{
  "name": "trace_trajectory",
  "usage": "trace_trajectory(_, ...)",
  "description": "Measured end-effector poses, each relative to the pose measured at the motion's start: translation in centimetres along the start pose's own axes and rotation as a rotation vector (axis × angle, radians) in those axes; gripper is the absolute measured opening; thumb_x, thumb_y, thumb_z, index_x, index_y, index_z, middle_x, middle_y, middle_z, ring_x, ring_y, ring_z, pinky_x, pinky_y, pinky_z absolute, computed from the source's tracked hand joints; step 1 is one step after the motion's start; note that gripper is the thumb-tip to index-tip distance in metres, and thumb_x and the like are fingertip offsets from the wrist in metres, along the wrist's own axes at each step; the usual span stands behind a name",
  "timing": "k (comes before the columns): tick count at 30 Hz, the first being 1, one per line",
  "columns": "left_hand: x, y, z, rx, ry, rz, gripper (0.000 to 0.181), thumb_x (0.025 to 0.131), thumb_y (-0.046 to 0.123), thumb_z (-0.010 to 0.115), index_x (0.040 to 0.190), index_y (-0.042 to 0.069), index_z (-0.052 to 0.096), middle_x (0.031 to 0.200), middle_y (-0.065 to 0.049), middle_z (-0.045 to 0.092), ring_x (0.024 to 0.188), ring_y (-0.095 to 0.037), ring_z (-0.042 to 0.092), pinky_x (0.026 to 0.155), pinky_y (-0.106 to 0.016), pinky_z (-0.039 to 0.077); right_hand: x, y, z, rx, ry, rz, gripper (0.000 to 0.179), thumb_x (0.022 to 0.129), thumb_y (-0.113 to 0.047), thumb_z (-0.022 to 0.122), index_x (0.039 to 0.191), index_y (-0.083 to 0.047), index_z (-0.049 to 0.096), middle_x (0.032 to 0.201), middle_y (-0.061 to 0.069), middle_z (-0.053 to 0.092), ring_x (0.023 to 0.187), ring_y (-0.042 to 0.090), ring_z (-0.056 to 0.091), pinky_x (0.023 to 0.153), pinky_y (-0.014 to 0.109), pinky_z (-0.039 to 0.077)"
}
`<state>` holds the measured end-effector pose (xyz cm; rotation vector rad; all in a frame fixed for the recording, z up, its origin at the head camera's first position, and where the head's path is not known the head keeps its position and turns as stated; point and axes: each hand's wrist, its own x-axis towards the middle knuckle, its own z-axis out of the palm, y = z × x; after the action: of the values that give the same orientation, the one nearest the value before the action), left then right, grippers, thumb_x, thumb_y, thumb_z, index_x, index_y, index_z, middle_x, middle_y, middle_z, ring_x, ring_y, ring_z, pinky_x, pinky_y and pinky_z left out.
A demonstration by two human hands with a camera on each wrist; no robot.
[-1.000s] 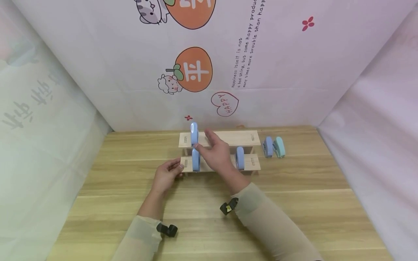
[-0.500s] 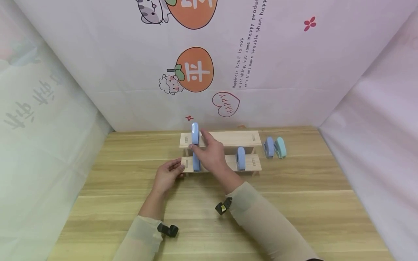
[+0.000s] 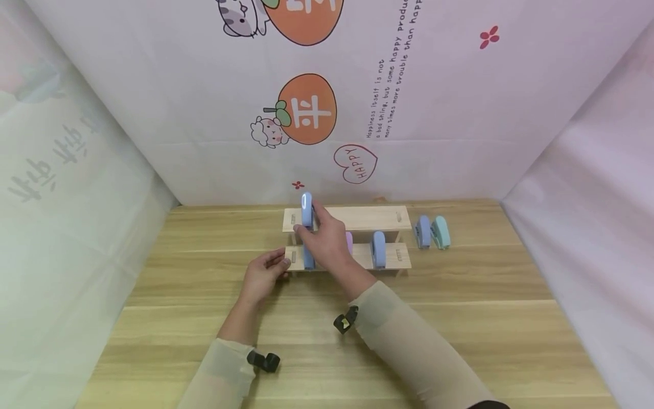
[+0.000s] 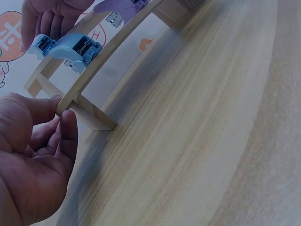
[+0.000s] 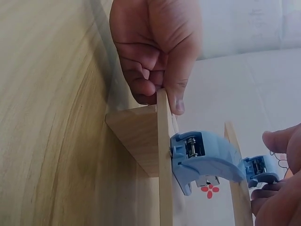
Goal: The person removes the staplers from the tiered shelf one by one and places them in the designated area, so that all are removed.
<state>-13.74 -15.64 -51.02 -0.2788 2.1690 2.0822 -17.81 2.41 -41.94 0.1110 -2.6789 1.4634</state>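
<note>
Left hand (image 3: 263, 276) pinches the front shelf (image 3: 363, 256) at its left end; the right hand (image 3: 329, 241) closes narrowly about a blue stapler (image 3: 306, 211) on the rear shelf (image 3: 370, 217), near its left end. Six staplers show — this one, three on the front shelf, the middle pink one (image 3: 349, 242) half hidden, and two on the table (image 3: 311, 375) just right of the shelves. A narrow gap parts the shelves.

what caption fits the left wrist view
Left hand pinching the end of a wooden shelf bearing a blue tool.
</note>
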Motion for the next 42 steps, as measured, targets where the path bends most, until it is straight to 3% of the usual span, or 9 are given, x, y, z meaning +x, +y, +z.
trace_trajectory(5, -0.12, 0.19, 0.06, 0.005, -0.013, 0.005, 0.048, 0.097, 0.010, 0.074, 0.141, -0.003, 0.059, 0.136, -0.023, 0.063, 0.103, -0.020, 0.069, 0.093, -0.041, 0.063, 0.27, -0.28, 0.21, 0.023, 0.019, -0.007, 0.077, 0.091, -0.033, 0.080, 0.158, -0.015, 0.044, 0.148, 0.016, 0.058, 0.130, 0.029, 0.060, 0.099, 0.046, 0.059)
trace_trajectory(9, -0.07, 0.16, 0.13, 0.006, -0.012, 0.005, 0.048, 0.097, 0.010, 0.074, 0.141, -0.003, 0.059, 0.135, -0.022, 0.064, 0.103, -0.020, 0.069, 0.091, -0.038, 0.064, 0.50, -0.39, 0.48, 0.012, 0.037, -0.018, 0.074, 0.092, -0.028, 0.080, 0.157, -0.013, 0.046, 0.142, 0.019, 0.062, 0.125, 0.030, 0.063, 0.098, 0.046, 0.060)
trace_trajectory(24, -0.09, 0.23, 0.11, 0.015, -0.003, 0.004, 0.042, 0.097, 0.008, 0.073, 0.136, -0.001, 0.063, 0.129, -0.016, 0.069, 0.104, -0.024, 0.070, 0.084, -0.032, 0.065, 0.72, -0.40, 0.52, 0.011, 0.043, -0.031, 0.057, 0.100, -0.011, 0.067, 0.154, -0.009, 0.049, 0.145, 0.017, 0.060, 0.131, 0.032, 0.059, 0.106, 0.050, 0.053)
trace_trajectory(35, -0.11, 0.20, 0.09, 0.009, -0.002, 0.012, 0.043, 0.097, 0.008, 0.073, 0.137, -0.002, 0.063, 0.130, -0.018, 0.067, 0.105, -0.024, 0.069, 0.086, -0.033, 0.065, 0.54, -0.10, 0.32, -0.012, 0.077, -0.038, 0.056, 0.099, -0.010, 0.066, 0.153, -0.018, 0.052, 0.144, 0.013, 0.062, 0.130, 0.029, 0.060, 0.108, 0.048, 0.053)
trace_trajectory(42, -0.13, 0.04, -0.04, 0.007, 0.003, 0.009, 0.043, 0.097, 0.008, 0.074, 0.137, -0.002, 0.063, 0.129, -0.019, 0.068, 0.103, -0.024, 0.069, 0.084, -0.031, 0.065, 0.41, -0.06, 0.04, -0.054, 0.087, -0.013, 0.056, 0.100, -0.016, 0.066, 0.154, -0.025, 0.051, 0.143, 0.011, 0.063, 0.127, 0.028, 0.063, 0.104, 0.046, 0.057)
